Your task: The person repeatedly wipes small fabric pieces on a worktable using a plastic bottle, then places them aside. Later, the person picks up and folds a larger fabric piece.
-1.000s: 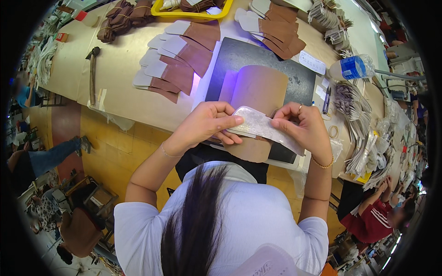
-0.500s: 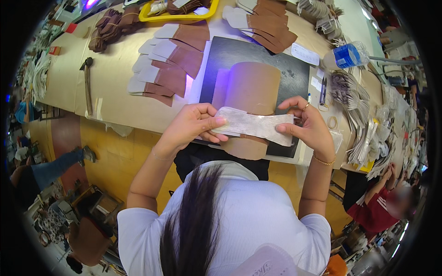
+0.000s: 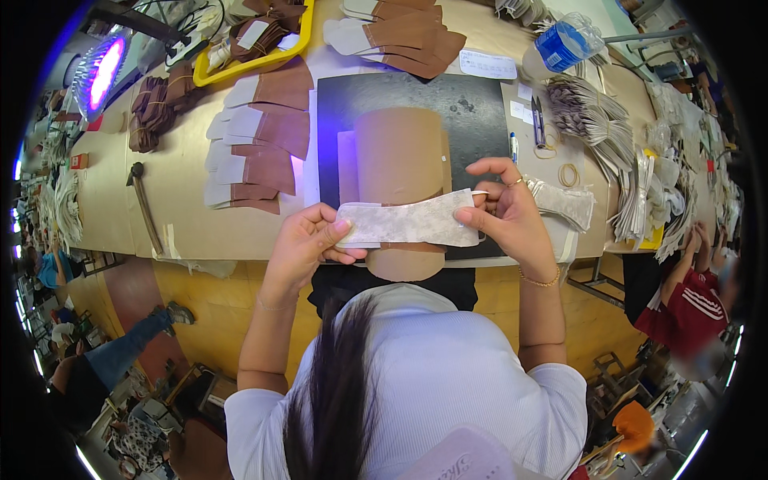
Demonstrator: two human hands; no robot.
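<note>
A pale grey-white, waisted strip [image 3: 408, 219] stretches between my two hands over a curved tan form [image 3: 398, 152]. Its left end is pinched by my left hand [image 3: 308, 246], thumb on top and fingers beneath. At the other end, my right hand [image 3: 512, 220] presses its thumb on the strip, with the index finger raised and curved. A thin white edge sticks up beside these right fingers. Brown material [image 3: 404, 247] shows just under the strip; how it joins the strip is hidden. The form rests on a black board [image 3: 472, 120].
Brown-and-white leather pieces [image 3: 268, 128] lie in overlapping rows at left, and more [image 3: 400, 36] at the back. A hammer [image 3: 144, 208], yellow tray [image 3: 300, 44], lit lamp [image 3: 100, 76], plastic bottle [image 3: 564, 44], pens [image 3: 538, 120] and pale strip bundles [image 3: 592, 120] surround the board.
The view has shifted, so the table's things sit differently in it. The strip's right end is raised slightly, and a thin white edge now shows at my right fingers. Both hands keep their hold.
</note>
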